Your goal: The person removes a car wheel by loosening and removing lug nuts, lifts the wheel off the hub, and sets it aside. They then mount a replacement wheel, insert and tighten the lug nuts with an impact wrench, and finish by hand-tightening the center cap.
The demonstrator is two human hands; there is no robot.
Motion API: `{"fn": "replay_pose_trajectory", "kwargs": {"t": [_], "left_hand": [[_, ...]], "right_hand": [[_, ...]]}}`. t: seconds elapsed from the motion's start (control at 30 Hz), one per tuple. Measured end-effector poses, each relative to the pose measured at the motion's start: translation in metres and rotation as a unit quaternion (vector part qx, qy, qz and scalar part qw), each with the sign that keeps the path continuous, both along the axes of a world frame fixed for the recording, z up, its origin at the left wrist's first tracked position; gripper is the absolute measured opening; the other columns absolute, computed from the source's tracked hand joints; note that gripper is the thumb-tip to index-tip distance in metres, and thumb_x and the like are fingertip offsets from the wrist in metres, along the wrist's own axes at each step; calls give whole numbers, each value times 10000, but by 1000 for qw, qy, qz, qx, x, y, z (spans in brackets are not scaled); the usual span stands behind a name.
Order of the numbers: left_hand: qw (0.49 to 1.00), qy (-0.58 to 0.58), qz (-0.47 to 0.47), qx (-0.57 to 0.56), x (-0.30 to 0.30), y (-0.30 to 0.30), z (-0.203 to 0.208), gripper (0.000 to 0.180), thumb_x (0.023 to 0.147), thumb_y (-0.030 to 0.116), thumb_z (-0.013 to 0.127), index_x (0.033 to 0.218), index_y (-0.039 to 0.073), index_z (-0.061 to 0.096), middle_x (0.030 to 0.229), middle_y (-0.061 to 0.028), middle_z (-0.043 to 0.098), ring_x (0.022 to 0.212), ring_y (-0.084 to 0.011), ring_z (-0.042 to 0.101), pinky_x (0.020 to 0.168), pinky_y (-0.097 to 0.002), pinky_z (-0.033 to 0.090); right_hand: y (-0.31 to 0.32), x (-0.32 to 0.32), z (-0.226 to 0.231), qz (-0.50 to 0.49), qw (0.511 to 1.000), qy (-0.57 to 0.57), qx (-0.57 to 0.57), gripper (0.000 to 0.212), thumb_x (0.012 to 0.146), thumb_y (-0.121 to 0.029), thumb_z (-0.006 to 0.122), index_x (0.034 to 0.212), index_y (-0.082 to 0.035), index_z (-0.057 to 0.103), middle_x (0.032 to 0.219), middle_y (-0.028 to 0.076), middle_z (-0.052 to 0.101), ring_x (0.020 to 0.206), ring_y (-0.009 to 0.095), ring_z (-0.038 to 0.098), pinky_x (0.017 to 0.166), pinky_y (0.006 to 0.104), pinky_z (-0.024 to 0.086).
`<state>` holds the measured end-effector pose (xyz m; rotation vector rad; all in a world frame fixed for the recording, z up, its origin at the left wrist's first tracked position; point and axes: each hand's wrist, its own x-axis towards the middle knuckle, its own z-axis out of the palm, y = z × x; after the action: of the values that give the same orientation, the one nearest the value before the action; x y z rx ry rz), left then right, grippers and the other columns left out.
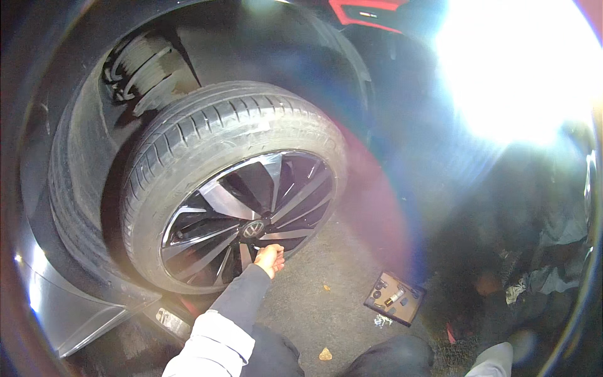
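My left hand reaches to the wheel just below its hub cap. Its fingers are pinched together at the spokes, and a small pale tip shows at them; what they hold is too small to name. The tyre has a grooved tread, and the rim has black and silver spokes. At the right, in shadow, a dim shape at the end of a dark cuff looks like my right hand. Its fingers are lost in the dark.
A dark-edged tray with several small black parts and a small cylinder lies on the ground. The wheel arch curves round the tyre, with a coil spring behind. Glare from a bright lamp fills the upper right. Dry leaves lie nearby.
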<state>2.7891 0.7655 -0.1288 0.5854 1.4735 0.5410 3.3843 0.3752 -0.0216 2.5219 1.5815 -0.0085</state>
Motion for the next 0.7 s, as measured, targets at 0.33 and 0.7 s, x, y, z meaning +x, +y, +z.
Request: {"fn": "replay_pose_trajectory", "kwargs": {"t": [0.33, 0.7], "left_hand": [[1000, 13, 5, 0, 1, 1, -2, 205, 863, 254, 694, 930, 71, 632, 975, -95, 642, 981, -282, 615, 782, -414, 511], [999, 2, 31, -7, 4, 2, -3, 317, 833, 303, 726, 998, 46, 641, 1029, -135, 641, 1188, -368, 563, 938, -479, 479]], "right_hand": [[-3, 1, -6, -1, 1000, 2, 1, 413, 802, -198, 771, 1178, -56, 676, 1134, 146, 663, 1029, 314, 643, 896, 445, 518], [4, -7, -6, 10, 1000, 18, -6, 482, 784, -159, 797, 1231, -49, 654, 1229, 147, 627, 1099, 300, 607, 948, 446, 487]]}}
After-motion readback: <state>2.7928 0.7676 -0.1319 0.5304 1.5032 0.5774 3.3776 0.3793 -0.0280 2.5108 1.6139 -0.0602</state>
